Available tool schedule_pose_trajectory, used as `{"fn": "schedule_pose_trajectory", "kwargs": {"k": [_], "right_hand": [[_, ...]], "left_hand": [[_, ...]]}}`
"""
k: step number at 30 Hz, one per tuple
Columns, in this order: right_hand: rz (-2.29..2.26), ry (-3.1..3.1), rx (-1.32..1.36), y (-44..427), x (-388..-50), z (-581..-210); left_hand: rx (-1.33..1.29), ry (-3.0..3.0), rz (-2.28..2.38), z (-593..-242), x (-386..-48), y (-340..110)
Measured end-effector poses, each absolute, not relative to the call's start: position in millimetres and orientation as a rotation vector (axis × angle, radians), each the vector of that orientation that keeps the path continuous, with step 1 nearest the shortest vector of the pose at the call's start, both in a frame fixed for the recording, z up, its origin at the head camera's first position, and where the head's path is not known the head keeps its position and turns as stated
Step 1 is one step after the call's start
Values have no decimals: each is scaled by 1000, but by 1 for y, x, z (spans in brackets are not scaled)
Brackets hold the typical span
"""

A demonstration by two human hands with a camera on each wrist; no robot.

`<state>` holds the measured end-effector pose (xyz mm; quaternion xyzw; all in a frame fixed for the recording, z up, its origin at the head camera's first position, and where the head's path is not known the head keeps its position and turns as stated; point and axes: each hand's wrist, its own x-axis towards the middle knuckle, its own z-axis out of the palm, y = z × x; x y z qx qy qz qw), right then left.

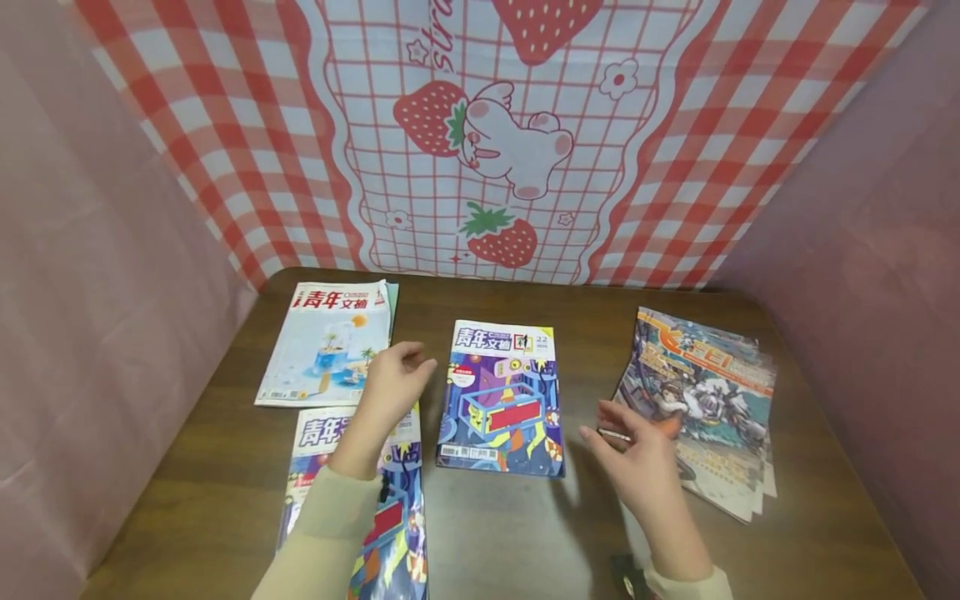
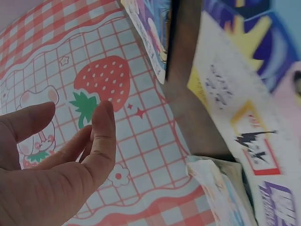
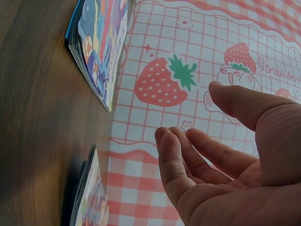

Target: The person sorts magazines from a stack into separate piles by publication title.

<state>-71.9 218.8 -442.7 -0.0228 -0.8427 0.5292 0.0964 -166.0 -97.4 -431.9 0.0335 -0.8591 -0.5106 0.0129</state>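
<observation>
In the head view a purple magazine (image 1: 501, 400) with a white title band lies flat at the middle of the table. My left hand (image 1: 396, 385) hovers left of it, fingers loosely bent and holding nothing. Under the left forearm lies a magazine with the same cover (image 1: 401, 508), partly hidden by the sleeve. My right hand (image 1: 637, 458), likewise without anything in its grasp, is between the middle magazine and a fanned pile of magazines (image 1: 720, 408). The right wrist view shows that hand (image 3: 221, 174) with its thumb apart from the fingers.
White magazines (image 1: 322, 350) with a red title lie at the back left of the brown wooden table (image 1: 210, 467). A strawberry-print cloth (image 1: 495, 167) hangs behind the table, and pink cloth (image 1: 112, 250) hangs at the sides. A small dark object (image 1: 628, 575) is by the right wrist.
</observation>
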Motion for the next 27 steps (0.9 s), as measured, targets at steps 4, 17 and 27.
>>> {"fn": "schedule_pose_trajectory", "kwargs": {"k": [4, 17, 27], "right_hand": [[1520, -2517, -78, 219, -73, -444], [1494, -2642, -173, 216, -74, -450], [1347, -2780, -190, 208, -73, -455]], "left_hand": [[104, -2705, -1539, -430, -176, -91], [91, -2862, -1305, -439, -219, -81], [74, -2990, -1208, -448, -250, -69]]}}
